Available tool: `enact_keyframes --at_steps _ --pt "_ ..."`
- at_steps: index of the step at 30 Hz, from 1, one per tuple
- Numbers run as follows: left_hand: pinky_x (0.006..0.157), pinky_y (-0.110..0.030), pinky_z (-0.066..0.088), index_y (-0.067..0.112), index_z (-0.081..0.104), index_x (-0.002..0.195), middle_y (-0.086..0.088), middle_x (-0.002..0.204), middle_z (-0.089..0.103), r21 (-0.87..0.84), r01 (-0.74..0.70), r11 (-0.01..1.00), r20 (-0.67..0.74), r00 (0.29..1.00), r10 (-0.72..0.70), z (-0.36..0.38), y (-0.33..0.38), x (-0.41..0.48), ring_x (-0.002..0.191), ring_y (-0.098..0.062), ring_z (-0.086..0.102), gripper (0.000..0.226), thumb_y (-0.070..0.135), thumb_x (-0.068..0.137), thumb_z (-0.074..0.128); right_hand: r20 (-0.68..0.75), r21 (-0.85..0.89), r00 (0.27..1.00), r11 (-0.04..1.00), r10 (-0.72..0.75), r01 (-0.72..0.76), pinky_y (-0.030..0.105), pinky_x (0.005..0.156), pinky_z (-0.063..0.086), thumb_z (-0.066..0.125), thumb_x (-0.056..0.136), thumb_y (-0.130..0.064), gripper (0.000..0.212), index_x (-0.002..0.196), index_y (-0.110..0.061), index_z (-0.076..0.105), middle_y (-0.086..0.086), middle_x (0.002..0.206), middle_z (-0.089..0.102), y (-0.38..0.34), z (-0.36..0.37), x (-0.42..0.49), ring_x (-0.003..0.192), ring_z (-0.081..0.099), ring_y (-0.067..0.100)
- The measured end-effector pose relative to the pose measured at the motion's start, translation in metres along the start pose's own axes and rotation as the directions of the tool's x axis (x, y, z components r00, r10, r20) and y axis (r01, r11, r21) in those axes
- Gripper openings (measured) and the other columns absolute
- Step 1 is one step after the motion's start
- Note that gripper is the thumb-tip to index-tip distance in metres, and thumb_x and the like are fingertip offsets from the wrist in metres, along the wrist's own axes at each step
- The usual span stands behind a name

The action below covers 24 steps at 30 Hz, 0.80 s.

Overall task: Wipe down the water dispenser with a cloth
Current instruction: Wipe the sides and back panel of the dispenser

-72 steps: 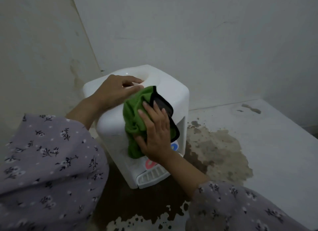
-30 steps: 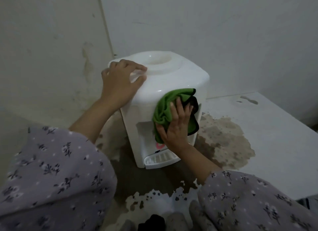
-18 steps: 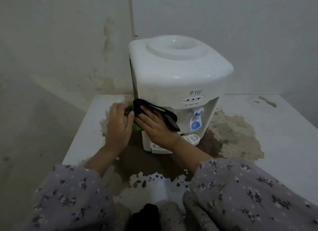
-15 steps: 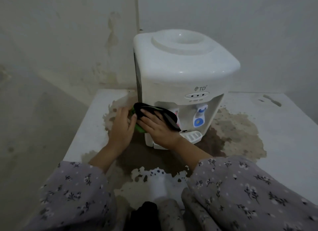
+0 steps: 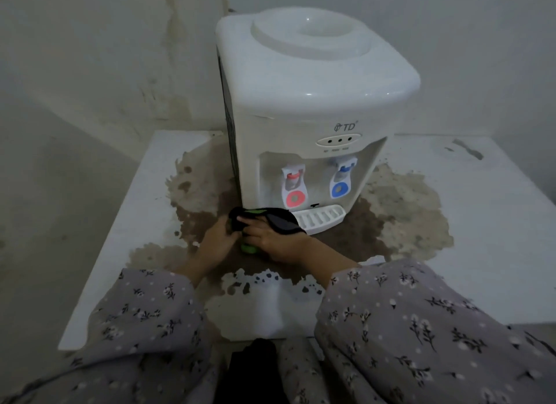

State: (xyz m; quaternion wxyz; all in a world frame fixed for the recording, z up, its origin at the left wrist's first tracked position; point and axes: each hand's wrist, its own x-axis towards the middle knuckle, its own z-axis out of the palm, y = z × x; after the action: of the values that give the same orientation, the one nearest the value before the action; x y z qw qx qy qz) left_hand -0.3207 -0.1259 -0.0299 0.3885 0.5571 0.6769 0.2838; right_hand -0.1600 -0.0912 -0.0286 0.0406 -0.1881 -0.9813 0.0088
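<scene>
The white water dispenser stood on a white table, back in the far corner where the two walls met, with its front turned towards the near side and a little to the right. A broad brown stain spread over the tabletop around its foot. On the front, the red tap sat left of the blue tap, and the ribbed drip tray jutted out below them.

The cloth, green with a black edge, was bunched low against the near left corner of the dispenser, just left of the drip tray. Both hands were on it. The left hand came in from the left, its fingers curled round the cloth's dark left end. The right hand lay over the bundle from the near side, fingers bent across it and gripping, with a bit of green poking out underneath between the two hands. Grey flowered sleeves covered both forearms nearly to the wrists.
</scene>
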Motion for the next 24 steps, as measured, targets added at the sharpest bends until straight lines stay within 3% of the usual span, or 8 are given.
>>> enact_keyframes --at_steps 3,5,9,13,15,18,21,24 --pt "0.084 -0.040 0.052 0.005 0.048 0.123 -0.011 0.111 0.058 -0.022 0.054 0.998 0.032 0.998 -0.053 0.012 -0.008 -0.002 0.099 -0.024 0.057 0.032 0.013 0.092 0.055 0.284 -0.030 0.952 0.994 0.111 -0.107 0.043 0.117 -0.003 0.059 0.080 0.001 0.066 0.141 -0.009 0.036 0.008 0.152 0.027 0.001 0.007 -0.015 0.145 0.002 0.022" --pt "0.077 -0.036 0.054 0.005 0.050 0.121 -0.010 0.108 0.058 -0.061 0.074 0.995 0.031 0.997 -0.072 0.020 -0.007 -0.002 0.094 -0.022 0.057 0.031 0.014 0.092 0.055 0.325 -0.046 0.938 0.992 0.124 -0.115 0.039 0.115 -0.004 0.059 0.080 0.000 0.071 0.144 -0.014 0.031 0.003 0.155 0.021 0.004 0.007 -0.021 0.145 -0.001 0.018" --pt "0.080 -0.041 0.053 0.006 0.052 0.114 -0.010 0.102 0.059 -0.061 0.113 0.992 0.010 0.994 -0.113 0.035 -0.004 0.002 0.091 -0.025 0.059 0.028 0.020 0.090 0.059 0.319 0.051 0.938 0.986 0.136 -0.161 0.036 0.115 -0.001 0.058 0.080 0.001 0.066 0.141 -0.015 0.038 0.002 0.153 0.025 0.013 0.013 -0.027 0.145 0.004 0.016" --pt "0.075 -0.021 0.046 0.011 0.041 0.106 -0.006 0.102 0.054 -0.199 0.135 0.971 -0.082 0.985 -0.154 0.051 0.006 0.003 0.096 -0.022 0.055 0.032 0.021 0.086 0.065 0.177 0.293 0.931 0.885 0.320 -0.361 0.043 0.109 0.025 0.055 0.082 0.000 0.046 0.126 -0.014 0.056 0.006 0.141 0.046 0.018 0.013 -0.045 0.135 0.033 0.020" --pt "0.083 -0.029 0.049 0.010 0.037 0.112 -0.012 0.111 0.049 -0.277 0.117 0.954 -0.222 0.958 -0.182 0.057 0.015 0.007 0.102 -0.026 0.054 0.043 0.020 0.083 0.069 0.041 0.487 0.858 0.739 0.512 -0.465 0.037 0.097 0.039 0.054 0.079 0.002 0.039 0.116 -0.011 0.059 0.009 0.122 0.059 0.022 0.011 -0.059 0.115 0.052 0.024" --pt "0.098 -0.043 0.042 0.004 0.035 0.130 -0.016 0.128 0.039 -0.309 0.127 0.943 -0.409 0.877 -0.252 0.064 0.037 0.012 0.115 -0.028 0.044 0.066 0.019 0.078 0.073 0.053 0.780 0.613 0.350 0.789 -0.518 0.028 0.080 0.048 0.050 0.077 0.010 0.034 0.107 -0.007 0.053 0.004 0.098 0.060 0.033 0.002 -0.083 0.092 0.057 0.019" --pt "0.100 -0.039 0.036 0.005 0.035 0.131 -0.015 0.134 0.032 -0.372 0.189 0.909 -0.545 0.748 -0.379 0.075 0.072 0.011 0.122 -0.030 0.035 0.069 0.016 0.075 0.074 0.198 0.928 0.406 -0.036 0.892 -0.372 0.023 0.076 0.051 0.045 0.078 0.015 0.031 0.099 -0.007 0.054 0.008 0.097 0.060 0.051 -0.013 -0.101 0.092 0.059 0.022" --pt "0.096 -0.035 0.035 0.008 0.036 0.125 -0.013 0.135 0.031 -0.511 0.209 0.834 -0.547 0.670 -0.503 0.089 0.098 0.005 0.121 -0.029 0.033 0.054 0.014 0.081 0.066 0.361 0.933 0.347 -0.333 0.866 -0.141 0.040 0.078 0.052 0.040 0.076 0.013 0.035 0.099 -0.009 0.055 0.016 0.102 0.061 0.066 -0.032 -0.119 0.091 0.060 0.027"
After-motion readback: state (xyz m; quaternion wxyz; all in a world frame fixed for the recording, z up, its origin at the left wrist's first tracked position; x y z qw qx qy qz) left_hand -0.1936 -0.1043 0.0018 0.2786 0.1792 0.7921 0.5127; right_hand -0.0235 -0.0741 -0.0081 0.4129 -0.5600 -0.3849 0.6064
